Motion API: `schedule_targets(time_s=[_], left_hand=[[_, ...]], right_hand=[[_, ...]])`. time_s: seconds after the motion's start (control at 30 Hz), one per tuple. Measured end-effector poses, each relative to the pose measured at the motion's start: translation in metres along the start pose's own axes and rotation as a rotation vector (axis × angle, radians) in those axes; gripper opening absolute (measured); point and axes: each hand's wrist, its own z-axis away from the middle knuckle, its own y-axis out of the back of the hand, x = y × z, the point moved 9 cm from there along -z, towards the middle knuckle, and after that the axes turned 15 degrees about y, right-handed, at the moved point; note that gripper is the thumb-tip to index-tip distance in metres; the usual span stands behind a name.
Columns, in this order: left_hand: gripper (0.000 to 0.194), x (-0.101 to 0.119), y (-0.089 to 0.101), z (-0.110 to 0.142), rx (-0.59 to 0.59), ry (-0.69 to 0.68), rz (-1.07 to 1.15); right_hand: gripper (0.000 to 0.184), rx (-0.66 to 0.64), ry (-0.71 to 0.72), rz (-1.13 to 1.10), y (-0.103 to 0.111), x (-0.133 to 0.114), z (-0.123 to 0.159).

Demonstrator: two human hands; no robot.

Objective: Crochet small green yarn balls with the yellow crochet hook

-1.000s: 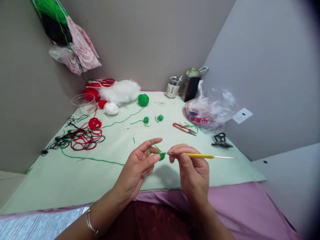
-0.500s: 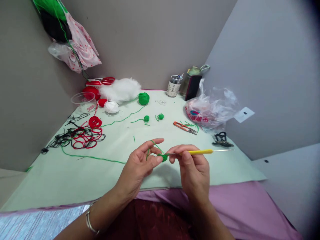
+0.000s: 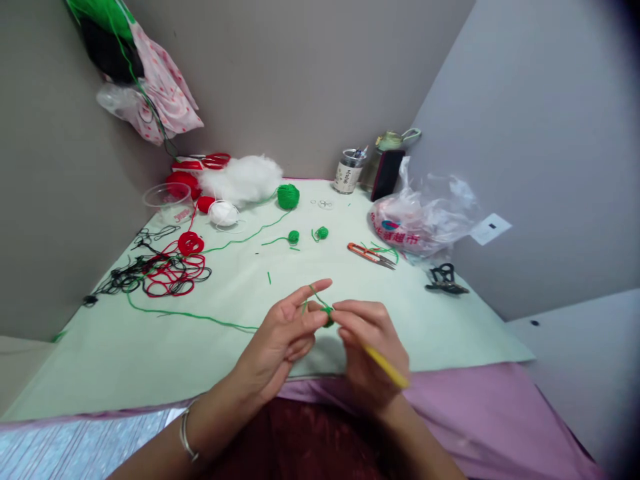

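Note:
My left hand pinches a small green crochet piece between thumb and fingers, with green yarn looped over the raised index finger. My right hand is closed on a yellow-handled crochet hook; its handle slants down to the right and its tip is at the green piece. A green yarn strand trails left across the pale green mat.
Red and black yarn tangle lies at left. Green yarn ball, two small green pieces, white stuffing and a plastic cup sit farther back. Orange snips, a plastic bag, black clips and a jar lie at right.
My right hand has turned the hook: its handle pointed out to the right before and now slants down toward me. The left hand keeps its hold on the green piece.

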Motion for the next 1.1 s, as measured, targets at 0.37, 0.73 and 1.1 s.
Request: schedule_targets(time_s=[0.37, 0.73, 1.1], left_hand=[[0.044, 0.008, 0.000, 0.004, 0.086, -0.146, -0.054], [0.030, 0.007, 0.001, -0.001, 0.005, -0.084, 0.059], [0.026, 0.012, 0.003, 0.004, 0.087, -0.189, -0.166]], right_hand=[[0.028, 0.047, -0.157, -0.179, -0.006, 0.012, -0.001], [0.018, 0.189, -0.392, -0.459, -0.003, 0.034, 0.001], [0.020, 0.264, -0.569, -0.715, -0.012, 0.050, 0.012]])
